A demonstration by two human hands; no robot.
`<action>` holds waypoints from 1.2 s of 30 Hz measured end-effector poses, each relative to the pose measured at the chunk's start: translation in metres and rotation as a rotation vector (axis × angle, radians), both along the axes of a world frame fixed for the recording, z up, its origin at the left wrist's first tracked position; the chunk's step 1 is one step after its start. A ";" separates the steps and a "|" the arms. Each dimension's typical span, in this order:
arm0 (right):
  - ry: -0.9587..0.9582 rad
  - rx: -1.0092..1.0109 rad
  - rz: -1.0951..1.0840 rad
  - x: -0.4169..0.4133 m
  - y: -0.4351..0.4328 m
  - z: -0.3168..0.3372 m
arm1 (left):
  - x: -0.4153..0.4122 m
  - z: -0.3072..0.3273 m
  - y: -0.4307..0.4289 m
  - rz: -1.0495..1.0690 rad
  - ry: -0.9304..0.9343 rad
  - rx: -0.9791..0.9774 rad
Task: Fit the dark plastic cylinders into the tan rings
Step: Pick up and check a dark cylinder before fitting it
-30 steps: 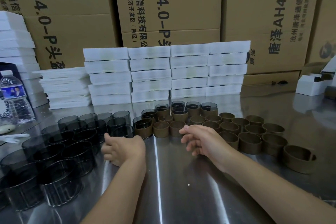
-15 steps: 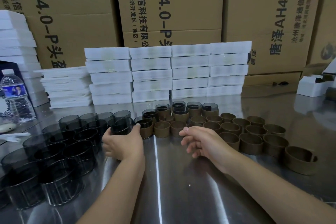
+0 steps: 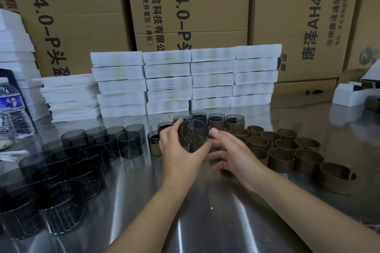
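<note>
Holding one dark plastic cylinder (image 3: 193, 138) upright at the middle of the frame, we curl our left hand (image 3: 181, 156) round its left wall, over the worktop (image 3: 205, 222). Our right hand (image 3: 232, 156) sits just beside it on the right, thumb at the cylinder's upper edge and fingers curled low. Whether it grasps anything we cannot tell. At lower left crowd the loose cylinders (image 3: 67, 162). Empty tan rings (image 3: 283, 150) cluster at right, and filled rings (image 3: 235, 123) stand behind our hands.
</note>
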State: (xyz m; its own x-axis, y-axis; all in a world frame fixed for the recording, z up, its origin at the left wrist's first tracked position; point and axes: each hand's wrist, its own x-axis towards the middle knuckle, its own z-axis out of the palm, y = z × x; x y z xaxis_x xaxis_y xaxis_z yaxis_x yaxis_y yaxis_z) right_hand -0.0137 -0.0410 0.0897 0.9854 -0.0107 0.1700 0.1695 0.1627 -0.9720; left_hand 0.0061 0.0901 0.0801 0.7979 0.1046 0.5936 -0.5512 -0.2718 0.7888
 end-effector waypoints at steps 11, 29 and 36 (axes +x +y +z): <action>-0.053 -0.027 -0.007 0.002 -0.001 -0.006 | 0.005 -0.005 0.001 -0.186 0.163 -0.001; -0.003 -0.011 0.075 0.004 -0.004 -0.007 | 0.007 -0.005 0.005 -0.383 0.243 -0.088; -0.014 -0.062 0.180 0.002 -0.005 -0.008 | 0.007 -0.007 0.008 -0.353 0.226 -0.039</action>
